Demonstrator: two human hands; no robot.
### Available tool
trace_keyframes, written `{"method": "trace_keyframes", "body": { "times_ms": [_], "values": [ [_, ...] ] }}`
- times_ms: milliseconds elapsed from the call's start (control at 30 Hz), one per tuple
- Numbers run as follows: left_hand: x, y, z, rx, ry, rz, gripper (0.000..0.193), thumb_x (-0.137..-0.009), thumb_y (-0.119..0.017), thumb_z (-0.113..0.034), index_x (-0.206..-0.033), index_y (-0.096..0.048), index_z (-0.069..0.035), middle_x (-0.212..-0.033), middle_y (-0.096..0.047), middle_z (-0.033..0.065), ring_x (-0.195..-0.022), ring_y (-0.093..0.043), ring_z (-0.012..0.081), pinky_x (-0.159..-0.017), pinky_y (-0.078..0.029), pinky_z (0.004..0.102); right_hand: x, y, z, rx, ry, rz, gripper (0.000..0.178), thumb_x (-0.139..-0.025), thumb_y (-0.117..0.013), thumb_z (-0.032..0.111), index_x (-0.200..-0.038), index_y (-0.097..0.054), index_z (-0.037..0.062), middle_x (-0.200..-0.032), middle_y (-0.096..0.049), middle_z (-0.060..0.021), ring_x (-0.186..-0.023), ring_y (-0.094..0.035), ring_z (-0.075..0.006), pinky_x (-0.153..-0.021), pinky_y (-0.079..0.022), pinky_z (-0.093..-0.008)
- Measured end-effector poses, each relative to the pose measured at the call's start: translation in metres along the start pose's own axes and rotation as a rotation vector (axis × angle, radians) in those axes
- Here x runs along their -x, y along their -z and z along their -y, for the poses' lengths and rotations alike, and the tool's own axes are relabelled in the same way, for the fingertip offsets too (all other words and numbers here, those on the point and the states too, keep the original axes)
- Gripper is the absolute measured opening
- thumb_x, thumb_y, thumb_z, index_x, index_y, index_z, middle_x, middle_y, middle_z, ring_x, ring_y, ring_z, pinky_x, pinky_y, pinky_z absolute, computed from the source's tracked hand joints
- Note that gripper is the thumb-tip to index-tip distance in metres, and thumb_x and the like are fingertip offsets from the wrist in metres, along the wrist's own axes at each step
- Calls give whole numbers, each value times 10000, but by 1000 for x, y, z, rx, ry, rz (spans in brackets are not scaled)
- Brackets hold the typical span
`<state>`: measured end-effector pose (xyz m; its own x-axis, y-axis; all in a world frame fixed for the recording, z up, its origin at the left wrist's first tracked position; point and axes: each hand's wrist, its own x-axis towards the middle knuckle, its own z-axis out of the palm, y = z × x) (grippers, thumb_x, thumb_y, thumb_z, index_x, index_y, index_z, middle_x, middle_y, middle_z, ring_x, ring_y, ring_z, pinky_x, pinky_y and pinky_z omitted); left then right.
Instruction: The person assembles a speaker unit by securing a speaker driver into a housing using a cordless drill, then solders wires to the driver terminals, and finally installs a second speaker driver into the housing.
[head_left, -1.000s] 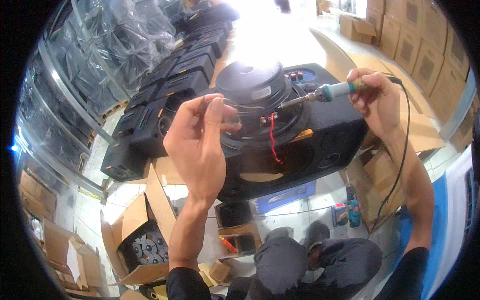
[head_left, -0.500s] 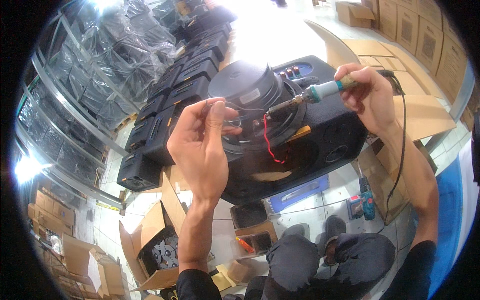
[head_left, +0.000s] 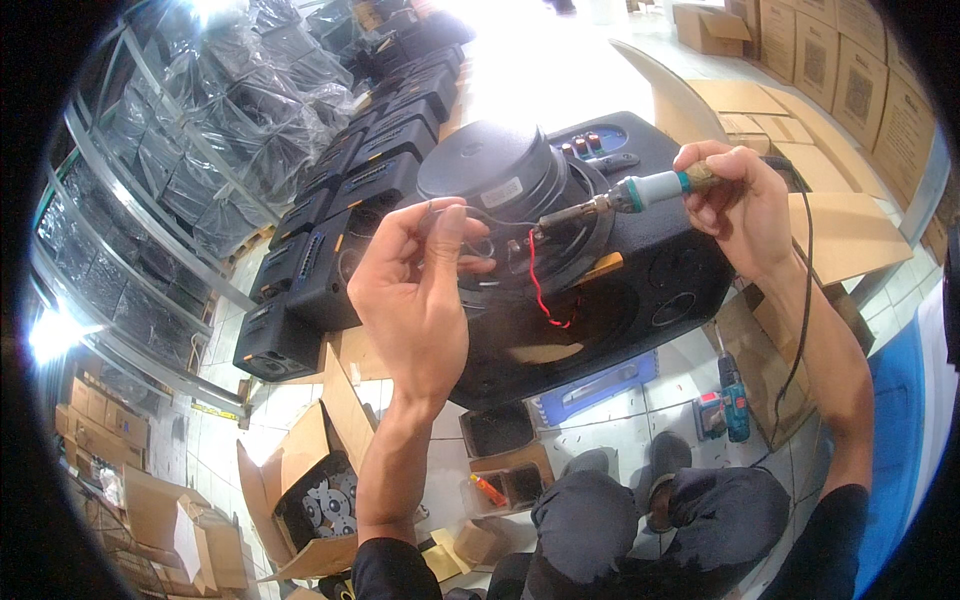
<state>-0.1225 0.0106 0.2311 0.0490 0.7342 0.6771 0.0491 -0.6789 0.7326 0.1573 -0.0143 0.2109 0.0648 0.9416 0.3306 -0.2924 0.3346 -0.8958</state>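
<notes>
A large black speaker cabinet (head_left: 620,300) lies back-up under both hands, its round speaker driver (head_left: 500,175) with a dark magnet sitting just beyond the fingertips. Beside the left hand, further out, a row of smaller black speaker boxes (head_left: 340,200) runs away toward wrapped stock on metal racks (head_left: 170,170). Below the left wrist stands an open cardboard box (head_left: 310,490) with round parts inside. A cordless drill (head_left: 732,398) lies on the floor under the right forearm. The right hand (head_left: 740,205) is clenched around the teal handle of a soldering iron (head_left: 620,198), whose tip points toward the driver's rim, between the two hands. The left hand (head_left: 425,290) pinches a thin solder wire (head_left: 470,210) between thumb and fingers, leading toward the iron's tip. A red wire (head_left: 540,290) hangs just below that tip.
</notes>
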Motion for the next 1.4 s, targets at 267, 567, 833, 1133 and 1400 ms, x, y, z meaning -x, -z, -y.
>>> {"method": "trace_keyframes", "body": {
  "times_ms": [267, 567, 833, 1133, 1400],
  "values": [
    [1, 0, -1, -8, 1, 16, 191, -966, -599, -97, -1049, -630, 72, -874, -666, 117, -793, -657, 138, -634, -589, 261, 0, 0, 0, 8, 9, 11, 324, -887, -480, 283, -957, -664, 26, -698, -562, -29, -553, -480, -70, -482, -354, -184],
    [1, 0, 1, -27, -11, 17, 186, -969, -596, -101, -1043, -629, 66, -877, -664, 110, -792, -657, 135, -635, -592, 261, -1, 1, 0, 9, 7, 6, 325, -893, -470, 276, -956, -664, 23, -695, -561, -33, -552, -478, -77, -485, -367, -193],
    [1, 0, 1, -28, -9, 3, 183, -969, -596, -103, -1035, -633, 64, -865, -666, 111, -782, -655, 133, -637, -590, 260, -2, 1, 0, -6, 9, 14, 323, -891, -475, 280, -954, -663, 25, -694, -558, -36, -557, -478, -78, -495, -371, -189],
    [-3, 5, -1, -33, -16, -25, 172, -969, -589, -83, -1036, -631, 70, -866, -668, 119, -783, -658, 142, -640, -591, 264, -2, 1, 0, -4, 7, 10, 322, -887, -481, 277, -952, -663, 19, -699, -558, -36, -555, -477, -79, -490, -370, -193],
    [0, 3, 1, 1, -1, 10, 175, -970, -588, -86, -1040, -628, 69, -875, -666, 118, -787, -657, 142, -643, -595, 268, -2, 0, 0, -6, 7, 5, 329, -883, -486, 279, -949, -668, 13, -701, -564, -44, -550, -479, -79, -492, -381, -194]
  ]
}}
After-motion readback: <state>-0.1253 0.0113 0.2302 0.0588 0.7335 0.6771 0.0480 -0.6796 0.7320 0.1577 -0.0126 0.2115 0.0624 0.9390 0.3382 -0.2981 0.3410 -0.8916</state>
